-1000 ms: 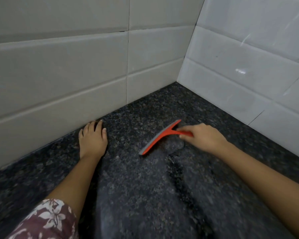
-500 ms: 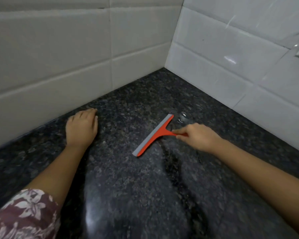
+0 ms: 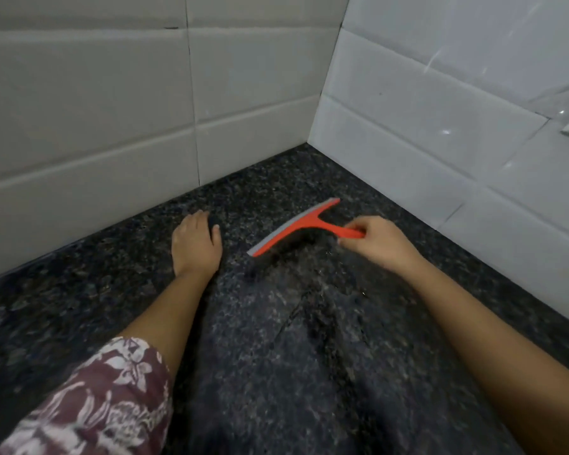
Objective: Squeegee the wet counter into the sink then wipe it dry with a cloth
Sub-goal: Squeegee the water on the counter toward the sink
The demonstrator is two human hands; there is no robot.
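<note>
A red squeegee [image 3: 298, 226] with a grey rubber blade rests blade-down on the dark speckled granite counter [image 3: 276, 372], near the tiled corner. My right hand [image 3: 380, 243] is closed around its red handle, to the blade's right. My left hand [image 3: 196, 246] lies flat, palm down, on the counter to the left of the blade, holding nothing. A wet, streaky sheen runs across the counter from the blade toward me. Neither a sink nor a cloth is in view.
White tiled walls meet in a corner behind the squeegee: one wall [image 3: 112, 110] runs along the left, the other [image 3: 457, 110] along the right. A floral sleeve [image 3: 105, 399] covers my left upper arm.
The squeegee's blade now sits tilted up onto its edge with the handle lifted, closer to the corner. My left hand stays planted flat on the counter.
</note>
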